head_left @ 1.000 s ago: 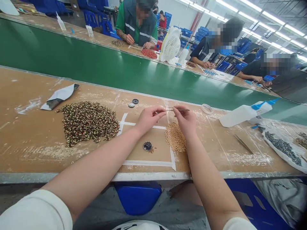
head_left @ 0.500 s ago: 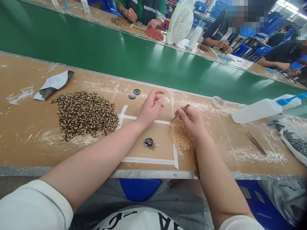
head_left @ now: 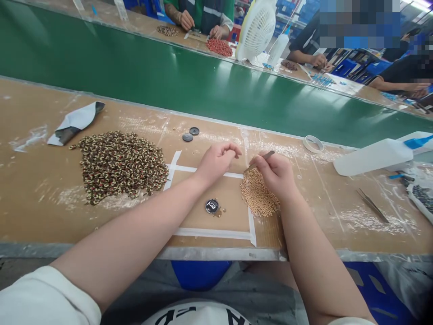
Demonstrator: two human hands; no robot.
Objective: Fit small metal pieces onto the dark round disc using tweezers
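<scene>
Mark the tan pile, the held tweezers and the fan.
Tan pile [head_left: 259, 194], head view: middle of the heap.
Held tweezers [head_left: 269, 155], head view: exposed upper end.
Fan [head_left: 259, 35], head view: front grille.

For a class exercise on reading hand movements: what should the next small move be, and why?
Probably, the right hand should close the tweezers on one piece from the tan pile: their tips point down at its far edge, and the left hand is close by. Whether they already grip one is too small to tell.
</scene>
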